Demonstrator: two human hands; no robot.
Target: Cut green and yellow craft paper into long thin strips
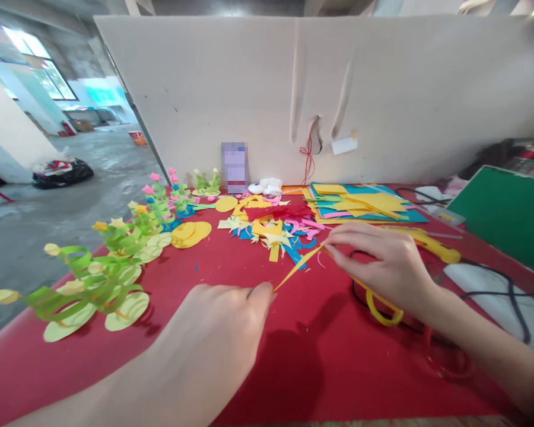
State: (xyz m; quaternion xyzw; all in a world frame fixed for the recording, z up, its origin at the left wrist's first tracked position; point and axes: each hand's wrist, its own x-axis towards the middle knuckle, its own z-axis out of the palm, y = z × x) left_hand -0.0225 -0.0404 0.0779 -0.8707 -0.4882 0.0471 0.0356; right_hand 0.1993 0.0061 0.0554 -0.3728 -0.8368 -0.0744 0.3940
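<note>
No box, tray or other holder is being shown on the red table (231,356); everything is being kept loose on its cloth. At the far left, a row of green paper spiral plants (93,284) is being displayed on pale round bases, the row running back toward the beige board (231,77) at the rear. Beside it, a few yellow paper discs (190,233) are lying overlapped. Further right, a heap of coloured paper scraps (276,228) (yellow, blue, pink and red) is being left in the middle of the table.

The left hand (222,323) is being held low over the cloth, palm down, with the forearm entering from the lower left. Its thumb and forefinger are being pressed together on the near end of a thin yellow paper strip (296,270). The strip is being stretched up and to the right, just above the table, between the two hands.

The right hand (382,264) is being held palm down, wrist bent, forearm coming in from the right edge. Its fingertips are being pinched onto the far end of the strip, while yellow-handled scissors (380,305) are lying under the palm, one loop showing below it (whether they are being gripped cannot be told).

Behind the right hand, a stack of yellow and blue paper sheets (365,204) is lying flat, and a green board (502,213) is resting at the far right.
</note>
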